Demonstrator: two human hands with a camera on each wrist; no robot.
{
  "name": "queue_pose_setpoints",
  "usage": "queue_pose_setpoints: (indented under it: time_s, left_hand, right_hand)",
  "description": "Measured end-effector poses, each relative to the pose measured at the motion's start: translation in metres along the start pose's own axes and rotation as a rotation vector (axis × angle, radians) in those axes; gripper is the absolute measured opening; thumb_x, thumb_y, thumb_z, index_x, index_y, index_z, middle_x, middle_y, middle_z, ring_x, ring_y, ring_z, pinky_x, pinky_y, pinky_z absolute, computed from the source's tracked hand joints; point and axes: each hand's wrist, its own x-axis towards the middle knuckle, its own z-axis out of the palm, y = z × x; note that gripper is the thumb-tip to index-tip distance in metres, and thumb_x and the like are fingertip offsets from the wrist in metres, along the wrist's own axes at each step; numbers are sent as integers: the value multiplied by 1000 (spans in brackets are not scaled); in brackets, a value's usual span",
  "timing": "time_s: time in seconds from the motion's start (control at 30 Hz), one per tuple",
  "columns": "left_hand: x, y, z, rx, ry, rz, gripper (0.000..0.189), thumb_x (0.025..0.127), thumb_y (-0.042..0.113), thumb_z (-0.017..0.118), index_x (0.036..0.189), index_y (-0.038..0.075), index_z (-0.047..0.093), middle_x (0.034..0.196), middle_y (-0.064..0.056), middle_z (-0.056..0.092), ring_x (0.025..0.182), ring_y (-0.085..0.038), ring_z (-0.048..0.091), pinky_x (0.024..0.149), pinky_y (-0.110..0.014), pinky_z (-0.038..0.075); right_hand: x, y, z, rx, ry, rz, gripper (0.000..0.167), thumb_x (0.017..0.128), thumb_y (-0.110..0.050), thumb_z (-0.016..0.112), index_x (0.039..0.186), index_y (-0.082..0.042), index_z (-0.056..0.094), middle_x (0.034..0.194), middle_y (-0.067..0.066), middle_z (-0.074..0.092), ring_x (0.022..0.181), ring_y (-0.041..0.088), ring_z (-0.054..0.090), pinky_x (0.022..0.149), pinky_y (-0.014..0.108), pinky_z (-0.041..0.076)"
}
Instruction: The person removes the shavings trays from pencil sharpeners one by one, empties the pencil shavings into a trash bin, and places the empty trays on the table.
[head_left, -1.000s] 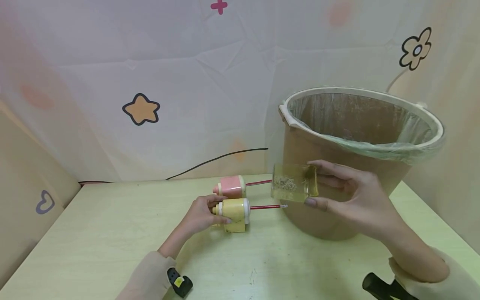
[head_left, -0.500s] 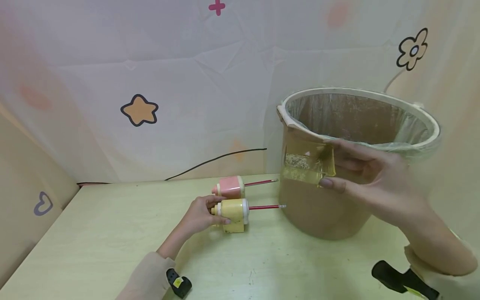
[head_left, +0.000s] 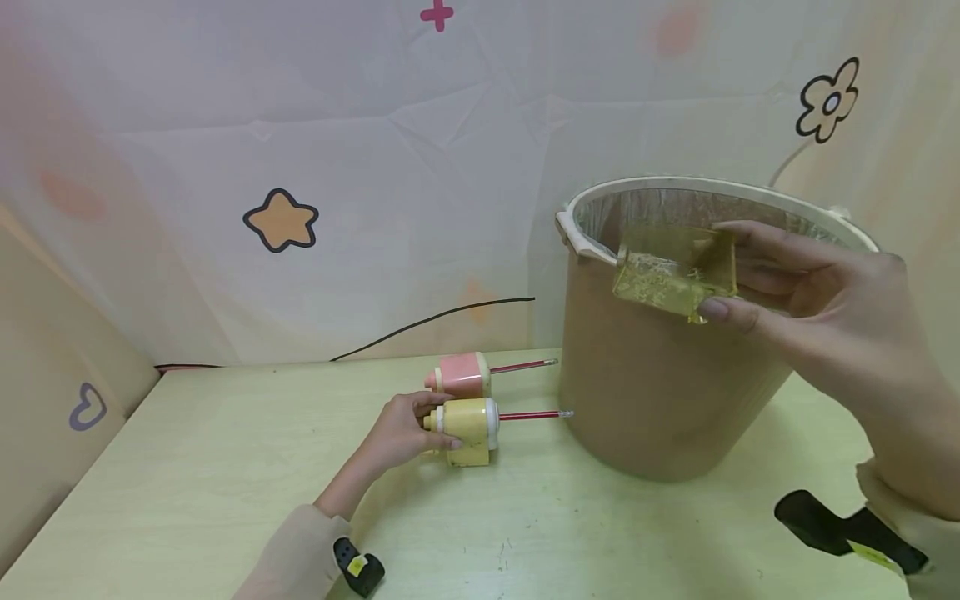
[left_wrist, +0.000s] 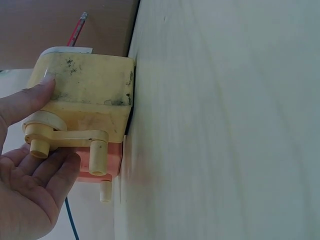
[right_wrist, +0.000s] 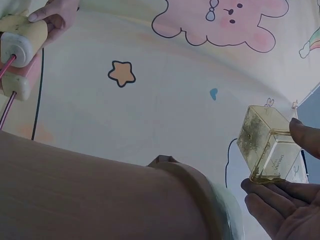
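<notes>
My left hand (head_left: 397, 429) grips a yellow crank pencil sharpener (head_left: 470, 417) on the table, thumb on its near side. A red pencil (head_left: 528, 415) sticks out of its front; in the left wrist view its crank handle (left_wrist: 75, 137) shows at the back. Behind it stands a pink pencil sharpener (head_left: 461, 373), also with a red pencil (head_left: 521, 366) in it. My right hand (head_left: 832, 308) pinches a clear yellow shavings drawer (head_left: 675, 271) between thumb and fingers. The drawer is tilted in front of the bin's near rim, with shavings (head_left: 652, 275) inside.
A large brown trash bin (head_left: 652, 400) with a pale rim (head_left: 592, 242) and a thin clear liner stands at the right. Small dark bits lie on the pale table (head_left: 480, 542). A printed cloth backdrop (head_left: 405, 208) hangs behind.
My right hand has carried the shavings drawer up and to the right, from in front of the bin's side to its rim, tilting it. My left hand and both sharpeners have stayed put.
</notes>
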Motion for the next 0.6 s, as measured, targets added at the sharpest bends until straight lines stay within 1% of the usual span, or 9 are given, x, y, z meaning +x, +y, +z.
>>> queue_pose_setpoints:
  time_s: [0.03, 0.1, 0.27, 0.3, 0.33, 0.37, 0.43, 0.5, 0.6]
  left_hand:
    - [0, 0, 0, 1, 1, -2, 56, 65, 4, 80, 115, -6, 57, 101, -15, 65, 85, -19, 61, 71, -29, 50]
    - [0, 1, 0, 2, 2, -4, 56, 65, 4, 80, 115, -6, 57, 101, -15, 65, 85, -19, 61, 71, -29, 50]
    - [0, 0, 0, 0, 0, -4, 55, 65, 4, 80, 115, -6, 57, 101, -15, 65, 85, -19, 61, 71, -28, 50]
    - [0, 0, 0, 1, 0, -3, 55, 65, 4, 80, 115, -6, 57, 101, -15, 65, 85, -19, 61, 71, -28, 50]
    - [0, 0, 0, 0, 0, -3, 55, 65, 4, 80, 114, -6, 57, 101, -15, 65, 85, -19, 61, 71, -29, 50]
    - [0, 0, 0, 2, 0, -4, 55, 65, 4, 80, 114, -6, 57, 101, -15, 65, 84, -19, 61, 71, -29, 50]
    - [0, 0, 0, 7, 1, -4, 55, 65, 4, 80, 114, -5, 57, 101, -14, 65, 84, -18, 61, 71, -29, 50]
    - [0, 1, 0, 10, 3, -4, 55, 65, 4, 80, 114, -5, 57, 100, -14, 65, 84, -18, 61, 71, -29, 50]
    - [0, 1, 0, 12, 3, -2, 55, 65, 4, 80, 114, -5, 57, 101, -15, 65, 85, -19, 62, 71, -29, 50]
  right_hand:
    - [1, -1, -1, -1, 9, 9, 56, 67, 28, 60, 120, 13, 51, 112, 15, 63, 97, 20, 63, 80, 23, 48]
    - [2, -3, -3, -46, 38, 42, 56, 69, 25, 62, 121, 10, 52, 113, 14, 63, 96, 18, 63, 80, 20, 48]
    - [6, -6, -10, -165, 92, 119, 56, 71, 16, 68, 123, 2, 55, 115, 6, 63, 95, 12, 63, 78, 14, 47]
    - [7, -5, -12, -179, 96, 128, 56, 71, 14, 68, 124, 1, 55, 115, 6, 63, 96, 11, 63, 78, 13, 46]
    - [8, -4, -15, -221, 104, 143, 56, 72, 12, 69, 125, -1, 55, 115, 4, 63, 96, 10, 63, 78, 12, 46]
    - [9, -2, -18, -224, 110, 151, 56, 72, 11, 69, 125, -2, 54, 115, 4, 63, 96, 9, 63, 78, 12, 46]
    - [11, 1, -24, -297, 127, 181, 56, 74, 6, 70, 127, -5, 54, 114, 0, 64, 96, 6, 62, 77, 10, 45]
    - [13, 4, -30, -315, 144, 208, 56, 75, 4, 71, 127, -7, 54, 113, -2, 64, 95, 5, 62, 76, 9, 44]
    - [15, 6, -36, -379, 169, 263, 55, 77, -3, 71, 128, -12, 53, 111, -6, 64, 102, 2, 58, 82, 9, 40]
